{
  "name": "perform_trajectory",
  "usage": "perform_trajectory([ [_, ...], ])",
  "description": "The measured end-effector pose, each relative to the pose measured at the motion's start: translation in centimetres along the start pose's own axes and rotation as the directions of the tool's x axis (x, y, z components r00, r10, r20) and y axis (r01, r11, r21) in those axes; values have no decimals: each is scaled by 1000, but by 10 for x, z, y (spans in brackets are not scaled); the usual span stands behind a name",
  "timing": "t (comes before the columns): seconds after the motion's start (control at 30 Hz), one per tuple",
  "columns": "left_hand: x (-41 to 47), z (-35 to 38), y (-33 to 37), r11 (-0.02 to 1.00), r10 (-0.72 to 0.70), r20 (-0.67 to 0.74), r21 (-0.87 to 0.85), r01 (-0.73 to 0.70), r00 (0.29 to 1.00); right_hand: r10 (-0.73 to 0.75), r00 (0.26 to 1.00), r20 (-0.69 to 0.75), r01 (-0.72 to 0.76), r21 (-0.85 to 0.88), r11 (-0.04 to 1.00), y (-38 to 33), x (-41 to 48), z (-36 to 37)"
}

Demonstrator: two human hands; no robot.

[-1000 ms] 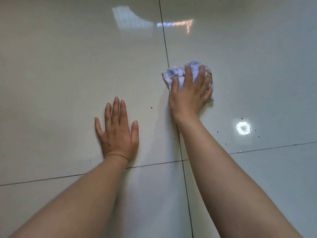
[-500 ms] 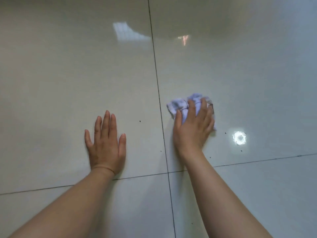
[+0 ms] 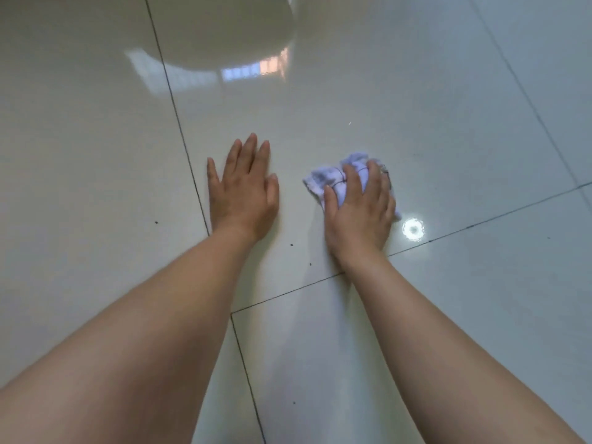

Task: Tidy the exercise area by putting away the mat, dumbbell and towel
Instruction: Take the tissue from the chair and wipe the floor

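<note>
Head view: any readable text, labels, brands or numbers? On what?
None readable.
The towel under the right hand has dark marks, too blurred to tell whether they are print or pattern.
The floor tiles show only reflections and specks, no writing.

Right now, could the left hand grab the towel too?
Probably yes. The left hand lies flat on the floor beside the towel, with only bare tile between them. The right hand grips it, but its left edge sticks out.
</note>
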State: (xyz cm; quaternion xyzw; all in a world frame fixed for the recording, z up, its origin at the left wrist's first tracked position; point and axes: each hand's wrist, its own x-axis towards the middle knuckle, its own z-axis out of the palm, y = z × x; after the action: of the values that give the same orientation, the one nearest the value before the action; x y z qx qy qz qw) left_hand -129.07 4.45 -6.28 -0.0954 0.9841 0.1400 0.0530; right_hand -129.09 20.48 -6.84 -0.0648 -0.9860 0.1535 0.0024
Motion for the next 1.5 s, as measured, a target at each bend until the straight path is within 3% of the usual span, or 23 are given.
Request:
perform_trajectory([
  [0.17, 2, -1, 0, 1000, -10, -19, -3, 10, 1000, 43, 999, -15, -42, 24, 999, -7, 48, -1],
  [0.33, 1, 0, 0, 1000, -17, -21, 6, 17, 1000, -150, 988, 49, 147, 66, 987, 14, 1, -11],
  [0.57, 3, 1, 0, 999, -27, -10, 25, 28, 1000, -9, 996, -88, 15, 66, 998, 1, 111, 0],
  [0.67, 3, 0, 1, 1000, -23, -17, 17, 24, 1000, -147, 988, -36, 149, 57, 987, -25, 140, 8],
  [0.8, 2, 0, 1, 1000, -21, -40, 1, 21, 999, -370, 929, -5, 369, 82, 926, -24, 91, 6],
  [0.97, 2, 2, -1, 1000, -26, -40, -2, 26, 999, -201, 979, -20, 202, 69, 977, 33, 12, -12],
  [1.1, 1, 2, 0, 1000, -27, -40, 8, 27, 999, -55, 994, -93, 63, 83, 995, 16, 50, -7],
  [1.2, 2, 2, 0, 1000, -29, -37, 11, 30, 999, 22, 999, -34, -20, 79, 997, -7, 83, -1],
  [1.3, 2, 2, -1, 999, -32, -31, 8, 32, 999, -173, 985, -15, 173, 87, 981, -3, 76, -2],
  [1.4, 2, 1, 0, 999, -35, -21, 19, 35, 999, -382, 924, -6, 379, 128, 916, 27, 57, -11],
  [1.5, 2, 1, 0, 999, -39, -9, 21, 40, 999, -225, 973, -42, 229, 120, 966, 36, 63, -17],
])
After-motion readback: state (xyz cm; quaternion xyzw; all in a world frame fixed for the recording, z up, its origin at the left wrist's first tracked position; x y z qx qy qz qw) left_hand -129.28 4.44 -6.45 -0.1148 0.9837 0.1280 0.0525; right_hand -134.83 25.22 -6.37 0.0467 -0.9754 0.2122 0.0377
